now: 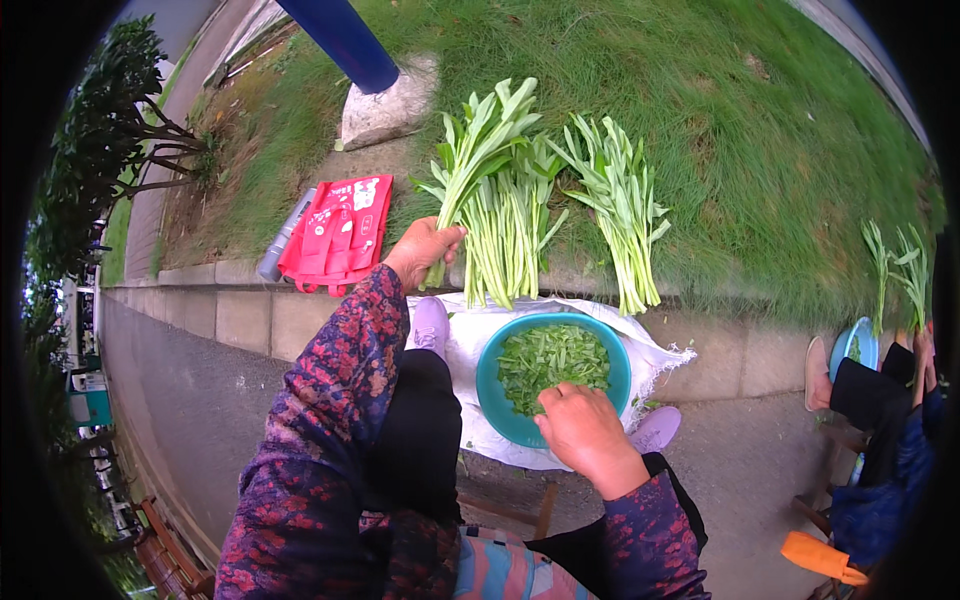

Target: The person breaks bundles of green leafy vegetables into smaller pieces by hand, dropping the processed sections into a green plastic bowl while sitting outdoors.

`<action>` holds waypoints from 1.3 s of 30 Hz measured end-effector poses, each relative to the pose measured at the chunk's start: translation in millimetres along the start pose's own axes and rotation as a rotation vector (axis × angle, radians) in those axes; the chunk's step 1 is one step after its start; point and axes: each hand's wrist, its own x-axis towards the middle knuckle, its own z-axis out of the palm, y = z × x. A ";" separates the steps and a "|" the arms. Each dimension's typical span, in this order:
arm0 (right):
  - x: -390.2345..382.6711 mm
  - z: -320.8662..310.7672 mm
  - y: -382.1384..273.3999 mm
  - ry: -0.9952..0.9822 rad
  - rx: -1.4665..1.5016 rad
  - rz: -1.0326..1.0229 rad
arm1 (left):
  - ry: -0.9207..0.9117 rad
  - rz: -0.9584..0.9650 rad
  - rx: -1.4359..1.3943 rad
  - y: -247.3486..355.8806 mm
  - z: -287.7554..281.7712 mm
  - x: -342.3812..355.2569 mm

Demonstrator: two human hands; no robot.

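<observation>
Left of the basin (487,388), the left hand (426,252) is closed around the lower stems of a bunch (490,143) of greens, its leaves pointing up and away. That arm reaches forward from the lower edge, its flowered sleeve (320,400) running up past the knee, the back of the hand turned outward. The right forearm slants up and leftward to the basin's near right rim, where the right hand (588,428) hangs palm down with its fingers curled in over the contents; whether it pinches anything cannot be told.

The basin is round and teal, holding a broad layer of cut greens (550,358). It stands on a white sack (655,362) between two lilac shoes (430,325). Beyond it, a second bunch (503,240) lies partly behind the held one, and a third (622,225) lies apart to the right, both across the kerb (715,345) and grass. A red bag (340,230) rests beside a grey cylinder (285,237). Far right, near a co-worker, a blue basin (867,335) holds some greenery.
</observation>
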 end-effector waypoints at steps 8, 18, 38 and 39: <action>7.2 -22.4 -26.3 0.670 0.316 -0.362 | -0.049 0.557 1.448 53.6 -26.5 -120.1; -6.2 -5.1 -54.8 0.438 0.333 -0.269 | -0.392 0.869 1.893 64.0 59.1 -230.0; 12.0 2.5 -44.0 0.270 1.187 0.103 | -0.158 0.276 -0.040 1.9 55.2 -186.5; 12.1 3.8 -41.4 0.265 1.192 0.104 | -0.274 0.286 -0.089 -1.4 60.7 -175.2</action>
